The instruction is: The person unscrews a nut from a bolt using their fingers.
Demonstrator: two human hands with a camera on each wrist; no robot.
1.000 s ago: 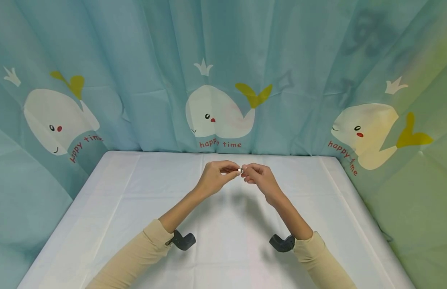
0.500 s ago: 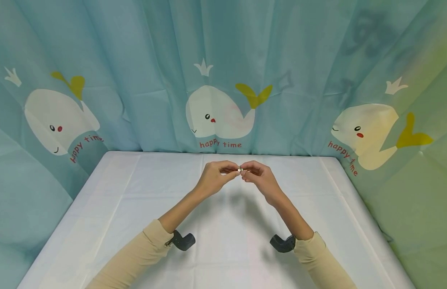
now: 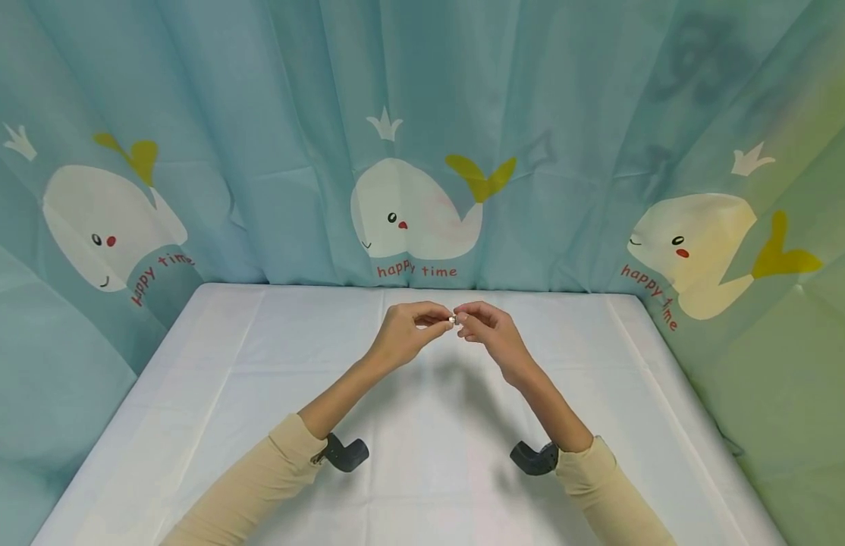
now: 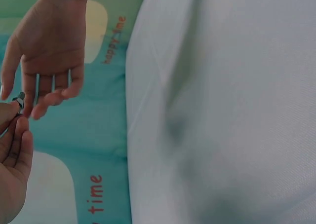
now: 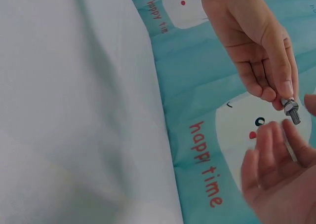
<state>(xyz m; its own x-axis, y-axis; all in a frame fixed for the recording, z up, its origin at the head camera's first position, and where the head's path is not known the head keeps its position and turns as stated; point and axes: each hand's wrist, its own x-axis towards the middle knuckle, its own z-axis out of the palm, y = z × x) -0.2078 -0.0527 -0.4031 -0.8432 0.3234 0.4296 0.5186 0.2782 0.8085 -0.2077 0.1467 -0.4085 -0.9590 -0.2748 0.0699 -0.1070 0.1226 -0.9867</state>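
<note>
- Head view: the left hand [image 3: 402,334] and right hand [image 3: 488,331] stay raised above the white-clothed counter [image 3: 259,364], both pinching the small silver threaded bolt with a nut [image 3: 453,321]; only the right fingers have shifted slightly, suggesting turning.
- Left wrist view: the bolt [image 4: 19,102] sits at the fingertips.
- Right wrist view: the bolt [image 5: 291,109] is held in the left fingertips; the right fingers [image 5: 276,150] hang loosely curled just beside it.

Both arms reach forward, forearms angled inward, beige sleeves to mid-forearm, dark wrist mounts under each. Left hand [image 3: 403,332] and right hand [image 3: 489,331] raised, meeting fingertip to fingertip at centre. Thumb and forefinger of each pinched; remaining fingers loosely curled. Palms face each other.
</note>
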